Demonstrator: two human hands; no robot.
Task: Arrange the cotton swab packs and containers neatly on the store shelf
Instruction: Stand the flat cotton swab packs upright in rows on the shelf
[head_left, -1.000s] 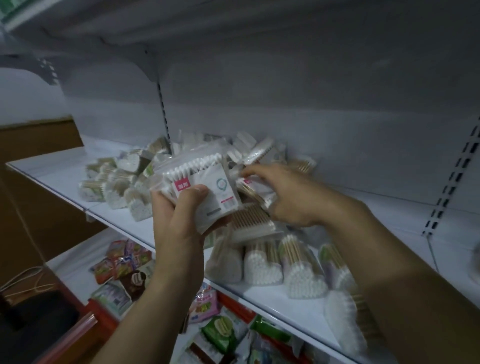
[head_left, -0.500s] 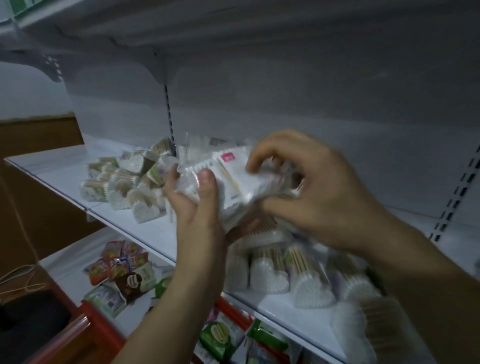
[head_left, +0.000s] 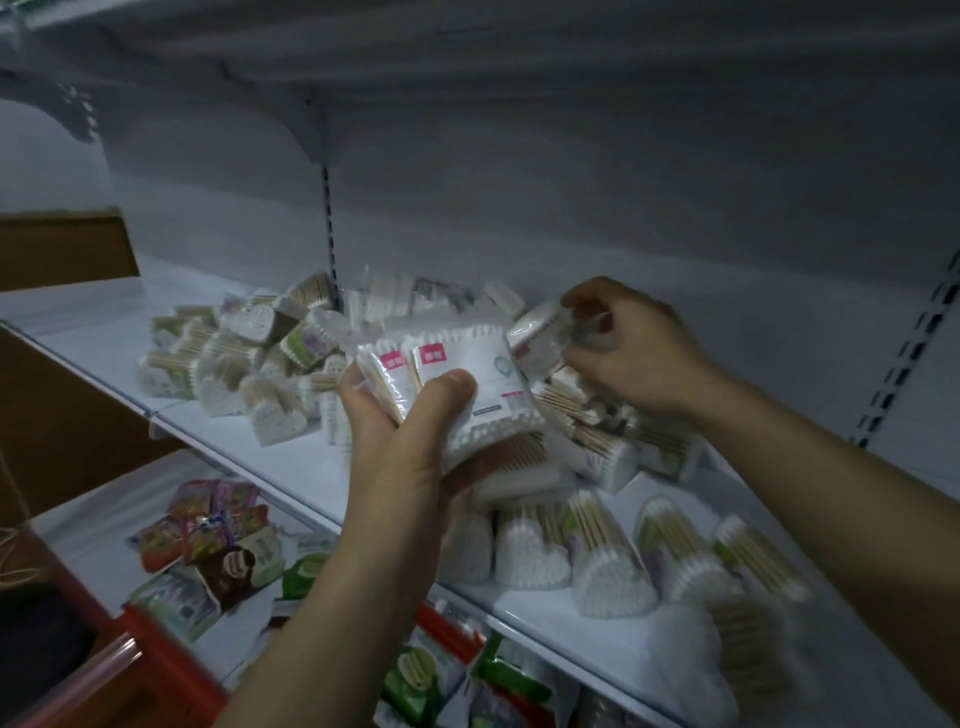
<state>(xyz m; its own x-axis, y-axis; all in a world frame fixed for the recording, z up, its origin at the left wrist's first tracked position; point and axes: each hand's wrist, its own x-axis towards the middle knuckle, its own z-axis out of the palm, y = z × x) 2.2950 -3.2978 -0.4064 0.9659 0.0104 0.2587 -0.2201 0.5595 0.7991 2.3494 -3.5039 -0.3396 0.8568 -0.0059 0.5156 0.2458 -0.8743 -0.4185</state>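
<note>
My left hand (head_left: 400, 431) grips a stack of flat cotton swab packs (head_left: 457, 374) with pink labels, held above the white shelf (head_left: 270, 447). Just to their right, my right hand (head_left: 628, 348) holds a round clear cotton swab container (head_left: 540, 338) at the back of the shelf. A jumbled pile of heart-shaped swab containers (head_left: 228, 364) lies on the left of the shelf. A row of upright heart-shaped containers (head_left: 608, 566) stands along the front edge, below my hands. More loose packs (head_left: 597, 431) lie under my right hand.
The shelf's back panel (head_left: 623, 218) rises close behind the pile, with a slotted upright (head_left: 327, 218) in the middle and another (head_left: 914, 353) at the right. A lower shelf holds colourful snack packets (head_left: 208, 530) and green packets (head_left: 415, 670). An upper shelf (head_left: 467, 47) overhangs.
My right hand let go of the flat packs, moved right and back, and took hold of a round clear container. My left hand lowered slightly, still gripping the packs.
</note>
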